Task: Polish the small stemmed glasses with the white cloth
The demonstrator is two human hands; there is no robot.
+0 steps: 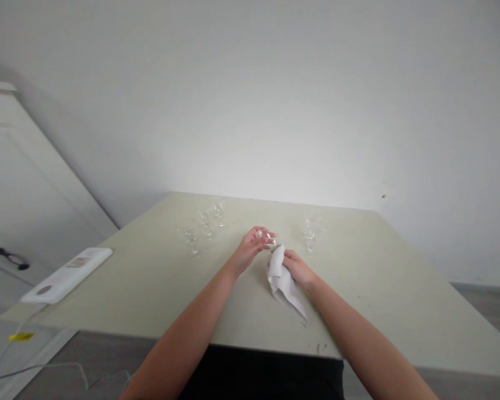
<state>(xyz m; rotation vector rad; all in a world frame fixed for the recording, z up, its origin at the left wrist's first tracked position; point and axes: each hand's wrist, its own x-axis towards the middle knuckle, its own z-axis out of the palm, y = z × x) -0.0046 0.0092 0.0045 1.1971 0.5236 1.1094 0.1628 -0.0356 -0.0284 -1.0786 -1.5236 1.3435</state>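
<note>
Glass [267,235] at frame centre is in the left hand [247,248], while the right hand [299,268] grips a white cloth [277,270]; I worry a snag could twist the glass loose onto the tabletop [383,261].

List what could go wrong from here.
1. The clear glass might slip from the left hand, since its surface looks smooth.
2. The loose end of the white cloth in the right hand could snag something if swung.
3. Either hand, moving sideways, may knock the glasses on the left or right.
</note>
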